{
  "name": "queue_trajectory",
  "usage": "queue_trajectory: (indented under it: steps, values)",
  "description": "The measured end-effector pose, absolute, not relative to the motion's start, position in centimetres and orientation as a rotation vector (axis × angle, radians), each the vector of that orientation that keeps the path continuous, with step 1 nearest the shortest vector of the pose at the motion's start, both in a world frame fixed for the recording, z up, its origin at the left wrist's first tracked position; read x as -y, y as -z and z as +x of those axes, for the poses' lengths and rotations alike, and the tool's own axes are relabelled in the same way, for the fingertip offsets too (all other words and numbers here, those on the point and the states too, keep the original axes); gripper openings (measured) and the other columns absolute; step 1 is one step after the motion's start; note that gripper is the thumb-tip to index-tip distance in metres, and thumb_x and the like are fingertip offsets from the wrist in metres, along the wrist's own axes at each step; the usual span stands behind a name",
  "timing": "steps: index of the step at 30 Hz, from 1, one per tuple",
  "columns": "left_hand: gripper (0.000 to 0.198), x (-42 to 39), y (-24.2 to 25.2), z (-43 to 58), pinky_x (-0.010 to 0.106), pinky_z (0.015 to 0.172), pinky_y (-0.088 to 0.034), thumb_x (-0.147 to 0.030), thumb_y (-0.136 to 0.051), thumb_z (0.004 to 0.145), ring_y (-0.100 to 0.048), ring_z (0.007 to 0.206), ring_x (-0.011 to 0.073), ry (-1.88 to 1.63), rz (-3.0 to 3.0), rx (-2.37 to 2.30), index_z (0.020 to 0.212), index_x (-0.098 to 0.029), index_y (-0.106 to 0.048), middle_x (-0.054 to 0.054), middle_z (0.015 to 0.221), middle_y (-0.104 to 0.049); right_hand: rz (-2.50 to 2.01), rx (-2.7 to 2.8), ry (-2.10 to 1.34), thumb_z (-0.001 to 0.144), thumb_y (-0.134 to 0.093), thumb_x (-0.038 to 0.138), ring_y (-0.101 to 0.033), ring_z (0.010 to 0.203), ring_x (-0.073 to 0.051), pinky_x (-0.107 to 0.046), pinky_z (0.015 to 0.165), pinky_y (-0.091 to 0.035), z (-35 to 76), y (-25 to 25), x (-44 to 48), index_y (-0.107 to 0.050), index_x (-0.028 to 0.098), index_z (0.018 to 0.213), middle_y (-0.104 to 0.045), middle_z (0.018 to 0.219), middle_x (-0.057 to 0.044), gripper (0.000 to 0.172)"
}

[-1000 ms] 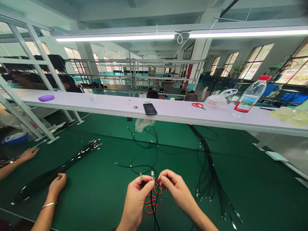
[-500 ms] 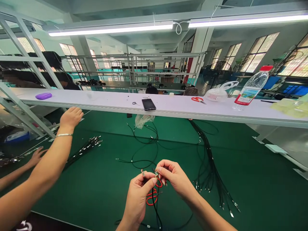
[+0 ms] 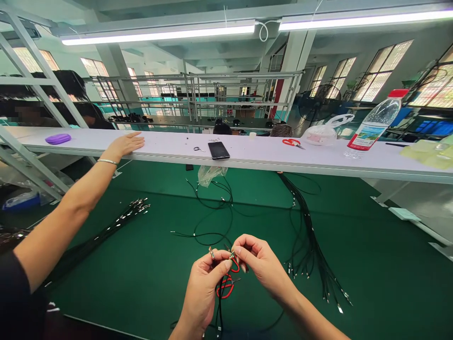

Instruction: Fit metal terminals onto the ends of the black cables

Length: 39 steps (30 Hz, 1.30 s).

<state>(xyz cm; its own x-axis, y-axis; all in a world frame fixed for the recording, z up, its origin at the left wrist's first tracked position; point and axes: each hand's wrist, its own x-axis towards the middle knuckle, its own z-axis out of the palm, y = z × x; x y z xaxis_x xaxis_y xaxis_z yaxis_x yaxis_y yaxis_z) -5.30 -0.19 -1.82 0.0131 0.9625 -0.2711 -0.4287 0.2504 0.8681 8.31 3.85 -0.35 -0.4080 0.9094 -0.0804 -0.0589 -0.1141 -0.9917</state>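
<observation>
In front of me, my left hand (image 3: 208, 285) is closed, thumb and forefinger pinching a small shiny metal end piece (image 3: 232, 255) of a black cable (image 3: 220, 307). Fingertips of my right hand (image 3: 261, 259) close on the same piece from the other side, partly hiding it. Another small metal end (image 3: 212, 253) sticks up by my left forefinger. The cable hangs below my left hand toward the bottom edge. Red-handled scissors (image 3: 226, 288) lie on the green mat just under my hands, partly covered.
Bundles of black cables with metal ends lie left (image 3: 136, 208) and right (image 3: 311, 226) on the green mat (image 3: 170, 288). A white shelf (image 3: 159, 146) crosses behind, bearing a phone (image 3: 218, 150) and a bottle (image 3: 377, 123). A co-worker's arm (image 3: 76, 193) reaches onto the shelf.
The co-worker's hand has moved right and rests on the shelf; another hand at the far left is gone from view. My hands hold almost the same pose, the cable shifted slightly left.
</observation>
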Motion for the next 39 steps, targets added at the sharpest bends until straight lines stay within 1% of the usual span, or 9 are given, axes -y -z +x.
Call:
queue_trajectory:
  steps: [6, 12, 16, 21, 24, 27, 29, 33, 39]
  values:
    - [0.013, 0.2, 1.7, -5.4, 0.018, 0.069, -0.043, -0.024, -0.067, 0.068, -0.053, 0.073, 0.0088, -1.195, 0.661, -1.018, 0.077, -0.014, -0.066, 0.003, 0.078, -0.060, -0.985, 1.353, -1.667, 0.077, -0.058, 0.043, -0.040, 0.050, -0.007, -0.019, 0.049, -0.031, 8.2, 0.7, -3.9, -0.050, 0.012, 0.073, -0.048, 0.059, 0.001, 0.032]
    - [0.018, 0.4, 2.1, -5.5, 0.017, 0.063, -0.040, -0.026, -0.069, 0.066, -0.051, 0.069, 0.0083, -1.173, 0.650, -1.048, 0.078, -0.013, -0.065, 0.004, 0.078, -0.059, -0.966, 1.344, -1.690, 0.078, -0.057, 0.043, -0.039, 0.049, -0.006, -0.019, 0.049, -0.030, 8.2, 0.8, -4.0, -0.049, 0.012, 0.071, -0.047, 0.059, 0.001, 0.033]
    - [0.019, 0.4, 2.2, -5.5, 0.018, 0.063, -0.040, -0.027, -0.068, 0.066, -0.051, 0.069, 0.0087, -1.167, 0.646, -1.031, 0.078, -0.013, -0.064, 0.004, 0.079, -0.059, -0.951, 1.356, -1.687, 0.078, -0.057, 0.045, -0.039, 0.050, -0.006, -0.019, 0.049, -0.030, 8.1, 0.9, -4.1, -0.049, 0.012, 0.070, -0.047, 0.059, 0.001, 0.035]
    - [0.020, 0.4, 2.3, -5.4, 0.016, 0.059, -0.039, -0.029, -0.070, 0.065, -0.047, 0.065, 0.0068, -1.177, 0.685, -1.053, 0.078, -0.015, -0.063, 0.001, 0.073, -0.056, -0.960, 1.394, -1.656, 0.077, -0.056, 0.048, -0.038, 0.050, -0.007, -0.020, 0.049, -0.031, 8.1, 1.2, -4.1, -0.048, 0.013, 0.071, -0.046, 0.059, 0.001, 0.037]
    - [0.022, 0.4, 2.2, -5.2, 0.016, 0.061, -0.041, -0.029, -0.071, 0.064, -0.048, 0.065, 0.0072, -1.221, 0.809, -1.142, 0.078, -0.014, -0.063, 0.002, 0.070, -0.056, -0.993, 1.486, -1.550, 0.078, -0.055, 0.047, -0.038, 0.052, -0.007, -0.020, 0.050, -0.031, 8.2, 0.9, -4.1, -0.049, 0.013, 0.070, -0.044, 0.059, 0.001, 0.035]
    - [0.022, 0.4, 1.9, -5.1, 0.017, 0.063, -0.042, -0.033, -0.068, 0.066, -0.050, 0.066, 0.0088, -1.204, 0.898, -1.213, 0.073, -0.012, -0.064, 0.004, 0.070, -0.058, -1.077, 1.609, -1.380, 0.077, -0.055, 0.044, -0.036, 0.053, -0.008, -0.020, 0.049, -0.028, 8.2, 0.4, -4.2, -0.048, 0.013, 0.064, -0.042, 0.056, 0.001, 0.035]
    - [0.023, 0.5, 1.7, -5.1, 0.016, 0.058, -0.040, -0.034, -0.067, 0.067, -0.048, 0.062, 0.0076, -1.165, 0.883, -1.187, 0.069, -0.012, -0.064, 0.003, 0.066, -0.056, -1.109, 1.663, -1.339, 0.077, -0.054, 0.045, -0.033, 0.052, -0.008, -0.021, 0.048, -0.026, 8.1, 0.2, -4.5, -0.047, 0.013, 0.060, -0.040, 0.054, 0.002, 0.036]
    - [0.024, 0.6, 1.6, -5.3, 0.014, 0.047, -0.028, -0.035, -0.067, 0.068, -0.037, 0.051, 0.0028, -1.109, 0.793, -1.103, 0.067, -0.011, -0.061, 0.000, 0.061, -0.051, -1.116, 1.649, -1.405, 0.077, -0.053, 0.048, -0.031, 0.049, -0.007, -0.021, 0.047, -0.025, 8.1, 0.4, -4.9, -0.045, 0.013, 0.058, -0.038, 0.051, 0.003, 0.041]
    - [0.026, 0.6, 1.9, -5.4, 0.015, 0.047, -0.025, -0.036, -0.066, 0.068, -0.033, 0.049, 0.0018, -1.067, 0.748, -1.070, 0.071, -0.011, -0.060, 0.001, 0.062, -0.053, -1.117, 1.547, -1.572, 0.075, -0.054, 0.053, -0.028, 0.043, -0.005, -0.019, 0.042, -0.021, 7.9, 0.8, -4.9, -0.042, 0.014, 0.057, -0.037, 0.047, 0.004, 0.045]
